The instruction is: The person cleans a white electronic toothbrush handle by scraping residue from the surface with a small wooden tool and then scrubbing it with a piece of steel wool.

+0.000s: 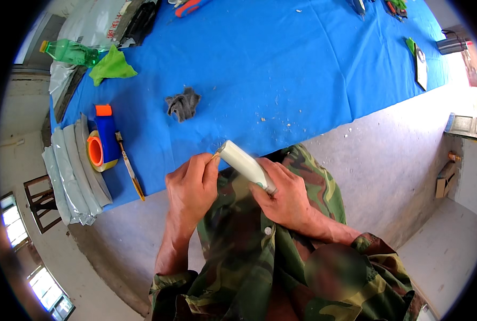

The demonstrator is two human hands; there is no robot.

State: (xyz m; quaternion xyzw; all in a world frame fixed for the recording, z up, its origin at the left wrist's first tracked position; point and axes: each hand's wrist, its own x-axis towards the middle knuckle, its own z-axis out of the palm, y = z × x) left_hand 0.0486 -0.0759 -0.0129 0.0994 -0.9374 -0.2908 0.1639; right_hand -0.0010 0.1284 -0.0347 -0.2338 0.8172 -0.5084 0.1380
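My right hand is closed around the lower end of a pale, off-white cylindrical device, held slanting up to the left over my lap. At its upper left end, my left hand pinches a small tan piece between thumb and forefinger, touching or nearly touching the device; what the piece is, I cannot tell. Both hands are just off the near edge of the blue tablecloth. Beyond them lies a crumpled dark grey cloth. Small pale crumbs are scattered on the tablecloth.
At the left lie folded grey plastic bags, a blue-and-orange tape dispenser and a small brush. Farther back are a green bottle and a green cloth. A phone-like flat object and a metal cup are at the right.
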